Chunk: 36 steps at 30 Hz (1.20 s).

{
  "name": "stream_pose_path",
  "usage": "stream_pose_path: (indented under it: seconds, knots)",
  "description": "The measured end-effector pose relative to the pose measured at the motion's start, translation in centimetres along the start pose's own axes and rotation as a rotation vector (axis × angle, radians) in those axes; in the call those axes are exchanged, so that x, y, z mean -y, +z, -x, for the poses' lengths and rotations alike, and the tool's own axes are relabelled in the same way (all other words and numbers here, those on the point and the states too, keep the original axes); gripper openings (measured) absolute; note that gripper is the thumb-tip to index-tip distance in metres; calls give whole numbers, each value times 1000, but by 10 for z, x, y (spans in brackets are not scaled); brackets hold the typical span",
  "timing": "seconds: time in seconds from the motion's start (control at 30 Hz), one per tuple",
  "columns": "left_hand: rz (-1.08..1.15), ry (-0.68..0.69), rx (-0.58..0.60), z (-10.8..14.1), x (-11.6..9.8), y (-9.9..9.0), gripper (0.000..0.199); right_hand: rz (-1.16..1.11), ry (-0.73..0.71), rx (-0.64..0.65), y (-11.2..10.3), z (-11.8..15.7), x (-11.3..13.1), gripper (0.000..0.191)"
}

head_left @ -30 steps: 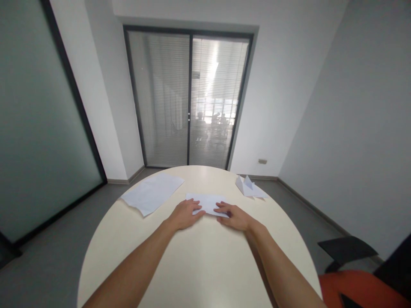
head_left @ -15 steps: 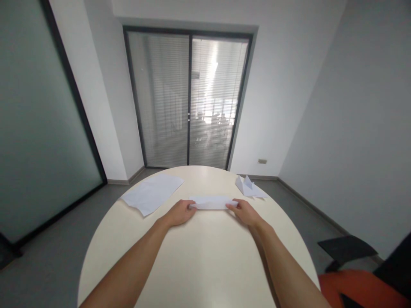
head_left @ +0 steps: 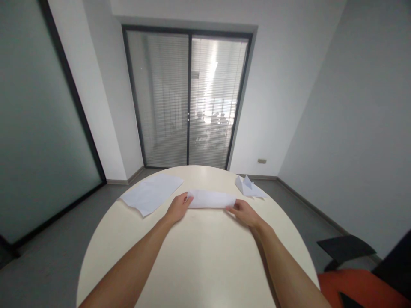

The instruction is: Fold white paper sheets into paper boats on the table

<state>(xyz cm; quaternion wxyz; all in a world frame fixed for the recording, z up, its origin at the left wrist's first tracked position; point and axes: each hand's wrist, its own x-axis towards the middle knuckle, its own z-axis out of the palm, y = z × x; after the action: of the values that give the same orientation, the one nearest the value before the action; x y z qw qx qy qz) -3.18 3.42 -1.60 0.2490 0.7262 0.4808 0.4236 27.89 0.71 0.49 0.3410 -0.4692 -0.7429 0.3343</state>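
Between my two hands is a folded sheet of white paper (head_left: 211,199), a wide strip just over the middle of the table. My left hand (head_left: 178,207) pinches its left end, the thumb in front of the paper. At the right end my right hand (head_left: 245,212) grips the lower corner between thumb and fingers. Some of the fingers on both hands are hidden behind the paper or the hand itself.
A larger white sheet (head_left: 152,193) lies at the left of the round cream table (head_left: 199,261). Folded paper pieces (head_left: 248,187) with raised points stand near the right edge. An orange and black chair (head_left: 359,286) is beside the table at the lower right.
The strip's left end has risen and its face shows taller than before. My left hand has turned up slightly with it; my right hand has hardly moved.
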Motion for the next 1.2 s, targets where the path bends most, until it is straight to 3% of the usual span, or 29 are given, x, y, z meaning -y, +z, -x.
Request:
stream_pose_path:
  seconds: [0.17,0.33,0.5,0.63,0.7,0.77,0.83,0.9,1.0,1.13,1.2]
  knots:
    - [-13,12,-89,-1,-3,3,33,87,26,-150,5,-7,-12,51]
    - [20,-11,-123,-2,-3,8,26,66,26,-204,5,-12,-18,51]
    - [44,-86,-142,-2,-4,11,39,-25,1,-248,6,-14,-17,56]
    - [-167,-153,-108,2,-7,10,51,58,38,-300,7,-16,-24,64]
    - [-296,-129,-123,5,-10,9,64,105,39,-297,7,-15,-27,64]
    - [-360,-8,-128,9,-16,9,73,162,29,-279,7,-14,-27,62]
    - [-375,141,-31,13,-22,10,68,228,18,-233,7,-13,-26,59]
    - [-377,270,169,18,-28,12,61,296,27,-179,6,-11,-24,55]
    - [-404,347,419,25,-35,13,56,424,66,-175,3,-9,-19,51]
    - [-417,337,489,31,-41,15,61,559,-30,-255,8,-11,-6,44]
    - [-423,330,510,32,-43,17,65,534,-95,-224,18,-12,2,45]
